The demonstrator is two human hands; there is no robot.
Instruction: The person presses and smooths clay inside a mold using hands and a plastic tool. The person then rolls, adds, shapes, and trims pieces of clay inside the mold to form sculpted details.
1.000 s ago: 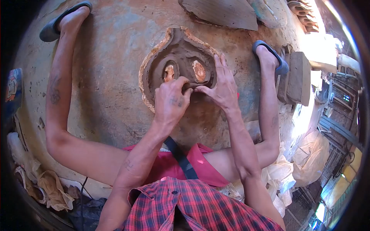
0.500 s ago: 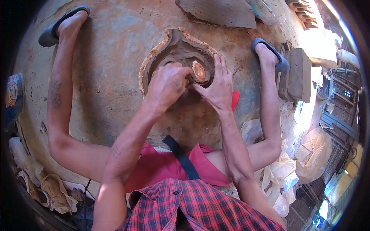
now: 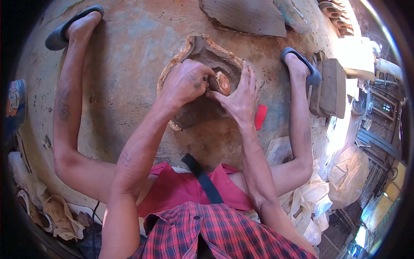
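Note:
A mould (image 3: 239, 64) with a rough orange-brown rim holds dark wet clay (image 3: 208, 56) pressed along its inside. Within the clay is an oval opening showing orange (image 3: 223, 83). My left hand (image 3: 187, 83) is curled over the mould's left part, fingers and thumb closed at the clay beside the oval; what they pinch is hidden. My right hand (image 3: 239, 97) rests at the right rim, fingers stretched upward along it and thumb reaching left to the clay below the oval. The hands are close together, and my left hand covers the left oval.
A dark slab (image 3: 248, 17) lies beyond the mould. Clay blocks (image 3: 333, 88) stand at the right near a sandalled foot (image 3: 297, 64). A red piece (image 3: 260, 117) lies right of my right wrist. Plastic bags (image 3: 348, 170) are at the lower right, my bare legs on both sides.
My left hand has moved up and left from the clay's lower middle, now covering the left oval. My right hand has shifted slightly left, and more of the red piece shows.

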